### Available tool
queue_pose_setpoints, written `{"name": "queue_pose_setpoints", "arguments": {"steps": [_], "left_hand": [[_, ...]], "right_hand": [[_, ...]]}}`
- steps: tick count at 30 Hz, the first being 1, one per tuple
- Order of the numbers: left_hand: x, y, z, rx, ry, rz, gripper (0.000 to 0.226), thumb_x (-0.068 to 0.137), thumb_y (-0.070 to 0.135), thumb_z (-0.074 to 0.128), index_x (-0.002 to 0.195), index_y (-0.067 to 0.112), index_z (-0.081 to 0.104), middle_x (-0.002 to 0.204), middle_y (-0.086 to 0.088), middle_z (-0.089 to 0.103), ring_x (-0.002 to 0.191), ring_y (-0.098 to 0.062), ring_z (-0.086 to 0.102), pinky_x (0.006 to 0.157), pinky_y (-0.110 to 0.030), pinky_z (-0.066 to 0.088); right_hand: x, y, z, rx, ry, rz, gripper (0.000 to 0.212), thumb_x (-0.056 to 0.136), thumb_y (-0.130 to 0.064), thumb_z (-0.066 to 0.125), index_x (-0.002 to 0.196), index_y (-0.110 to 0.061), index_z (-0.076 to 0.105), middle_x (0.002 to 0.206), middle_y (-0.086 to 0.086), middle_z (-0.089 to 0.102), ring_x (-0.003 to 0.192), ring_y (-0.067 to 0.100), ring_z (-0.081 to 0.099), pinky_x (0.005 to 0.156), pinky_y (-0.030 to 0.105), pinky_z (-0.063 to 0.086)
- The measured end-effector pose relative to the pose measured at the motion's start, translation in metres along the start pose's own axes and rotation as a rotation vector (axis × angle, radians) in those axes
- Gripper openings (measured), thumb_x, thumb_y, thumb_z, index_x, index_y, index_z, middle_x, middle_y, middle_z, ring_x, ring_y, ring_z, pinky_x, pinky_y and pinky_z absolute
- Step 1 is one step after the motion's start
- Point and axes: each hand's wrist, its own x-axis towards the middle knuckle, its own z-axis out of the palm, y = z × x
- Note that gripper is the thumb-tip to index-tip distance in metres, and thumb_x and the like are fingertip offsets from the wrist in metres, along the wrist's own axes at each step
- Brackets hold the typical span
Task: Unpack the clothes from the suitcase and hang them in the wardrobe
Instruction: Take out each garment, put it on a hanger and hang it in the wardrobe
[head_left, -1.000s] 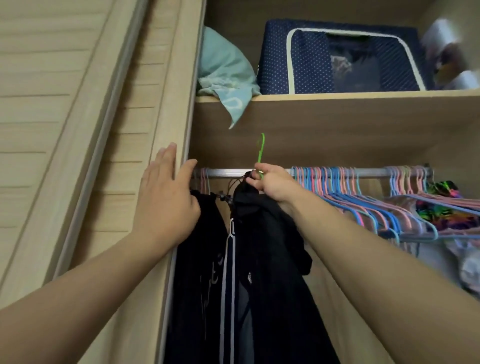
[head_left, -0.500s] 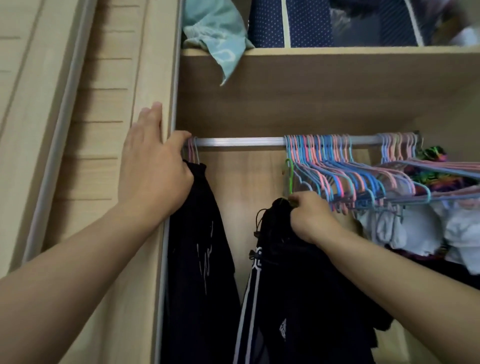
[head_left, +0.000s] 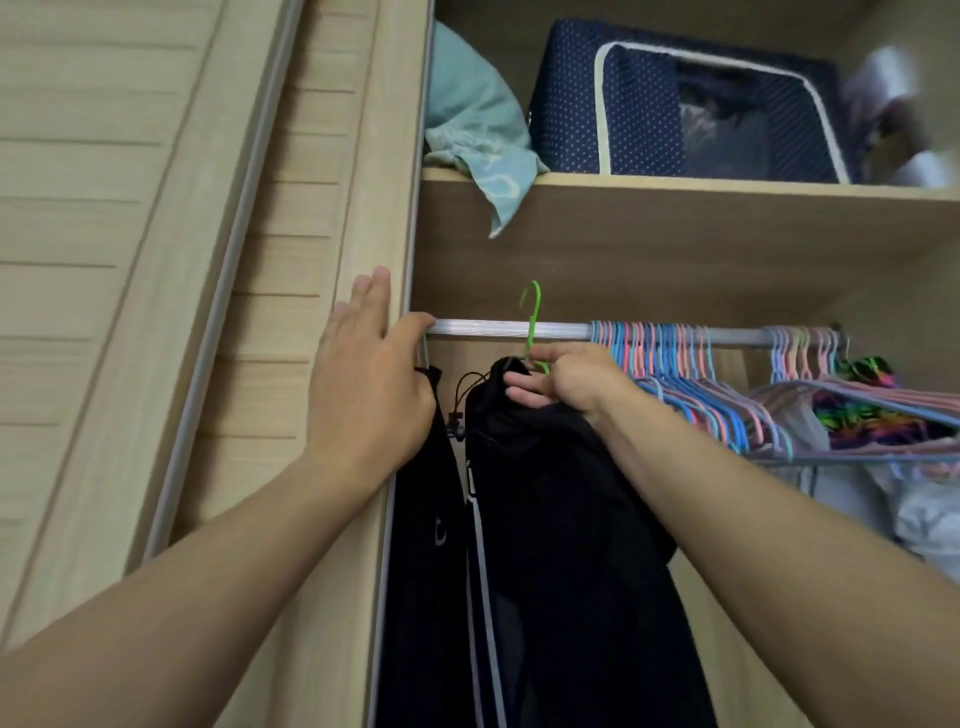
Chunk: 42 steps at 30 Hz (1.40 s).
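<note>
Right hand (head_left: 574, 384) pinches green hanger (head_left: 533, 325) bearing black jacket (head_left: 561, 519), hook raised above rail (head_left: 514, 328) for hooking; left hand (head_left: 369, 384), fingers straight, braces wardrobe frame (head_left: 363, 156).

One view only, worn on the head, and it's tilted upward into an open wardrobe, close in. Both forearms rise from the bottom edge toward the clothes rail (head_left: 519, 328), which crosses the middle of the frame. Above the rail sits the shelf (head_left: 727, 188), seen from below its front edge. Left of the rail runs the slatted door (head_left: 156, 234), leaning with the wide-angle bend. The far right above the rail is blurred.
</note>
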Motion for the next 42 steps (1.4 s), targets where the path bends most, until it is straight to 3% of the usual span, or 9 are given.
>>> {"name": "queue_pose_setpoints", "arguments": {"steps": [7, 13, 20, 23, 27, 30, 32, 36, 42], "left_hand": [[-0.004, -0.004, 0.000, -0.033, 0.013, -0.002, 0.053, 0.074, 0.007, 0.063, 0.127, 0.013, 0.066, 0.160, -0.020, 0.033, 0.150, -0.034, 0.031, 0.122, -0.048, 0.027], [-0.005, -0.003, 0.001, -0.029, 0.015, -0.027, 0.047, 0.079, 0.009, 0.064, 0.126, 0.018, 0.066, 0.164, -0.013, 0.029, 0.153, -0.028, 0.025, 0.125, -0.037, 0.017], [-0.005, -0.003, 0.003, -0.037, 0.032, -0.051, 0.041, 0.080, 0.012, 0.063, 0.120, 0.022, 0.069, 0.165, -0.008, 0.029, 0.153, -0.022, 0.024, 0.123, -0.032, 0.015], [-0.005, -0.003, 0.003, -0.029, 0.037, -0.051, 0.039, 0.081, 0.013, 0.063, 0.119, 0.023, 0.070, 0.165, -0.008, 0.029, 0.153, -0.021, 0.024, 0.124, -0.032, 0.015], [-0.004, -0.003, 0.003, -0.023, 0.037, -0.051, 0.038, 0.083, 0.014, 0.062, 0.119, 0.024, 0.069, 0.165, -0.007, 0.027, 0.154, -0.020, 0.022, 0.122, -0.027, 0.011], [-0.005, -0.002, 0.002, -0.024, 0.040, -0.053, 0.040, 0.085, 0.015, 0.060, 0.123, 0.024, 0.067, 0.166, -0.006, 0.025, 0.154, -0.019, 0.020, 0.122, -0.027, 0.010], [-0.005, -0.001, 0.001, -0.023, 0.041, -0.053, 0.040, 0.085, 0.015, 0.060, 0.124, 0.024, 0.067, 0.166, -0.006, 0.025, 0.154, -0.019, 0.020, 0.123, -0.029, 0.012], [-0.005, -0.001, 0.002, -0.032, 0.044, -0.048, 0.039, 0.084, 0.012, 0.060, 0.122, 0.020, 0.069, 0.165, -0.010, 0.028, 0.153, -0.024, 0.024, 0.124, -0.034, 0.016], [-0.004, 0.002, 0.006, -0.037, 0.044, -0.043, 0.040, 0.078, 0.008, 0.058, 0.115, 0.013, 0.072, 0.162, -0.016, 0.031, 0.151, -0.031, 0.028, 0.125, -0.042, 0.021]], "right_hand": [[0.052, -0.003, -0.026, 0.006, 0.004, -0.034, 0.061, 0.090, 0.031, 0.021, 0.143, 0.007, 0.039, 0.136, 0.025, 0.047, 0.112, 0.043, 0.063, 0.054, 0.031, 0.061], [0.093, 0.015, -0.035, -0.182, -0.047, -0.047, 0.061, 0.089, 0.031, 0.030, 0.146, 0.010, 0.037, 0.153, 0.019, 0.036, 0.116, 0.043, 0.062, 0.061, 0.028, 0.062], [0.146, 0.024, -0.026, -0.242, -0.028, -0.033, 0.051, 0.092, 0.029, 0.031, 0.137, 0.011, 0.045, 0.148, 0.022, 0.040, 0.111, 0.044, 0.063, 0.062, 0.036, 0.063], [0.159, 0.028, -0.027, -0.364, -0.014, -0.014, 0.049, 0.092, 0.028, 0.031, 0.134, 0.010, 0.048, 0.148, 0.024, 0.041, 0.112, 0.046, 0.063, 0.075, 0.045, 0.061], [0.152, 0.039, -0.029, -0.635, -0.057, 0.034, 0.052, 0.095, 0.023, 0.032, 0.143, 0.005, 0.044, 0.144, 0.012, 0.043, 0.115, 0.040, 0.062, 0.062, 0.038, 0.061], [0.132, 0.025, -0.037, -1.145, -0.086, -0.108, 0.046, 0.103, -0.012, 0.050, 0.149, -0.010, 0.044, 0.152, 0.006, 0.045, 0.137, 0.028, 0.046, 0.107, 0.033, 0.042], [0.111, 0.011, -0.045, -1.382, -0.124, -0.070, 0.055, 0.105, -0.037, 0.048, 0.153, -0.012, 0.038, 0.159, 0.009, 0.035, 0.146, 0.028, 0.034, 0.116, 0.034, 0.027], [0.064, 0.006, -0.061, -1.686, -0.118, 0.005, 0.054, 0.101, -0.045, 0.052, 0.137, -0.005, 0.053, 0.138, 0.015, 0.056, 0.125, 0.030, 0.054, 0.099, 0.032, 0.042], [0.036, 0.009, 0.004, -1.439, -0.193, -0.038, 0.037, 0.101, -0.017, 0.054, 0.135, -0.002, 0.055, 0.135, 0.015, 0.058, 0.118, 0.030, 0.057, 0.075, 0.028, 0.042]]}}
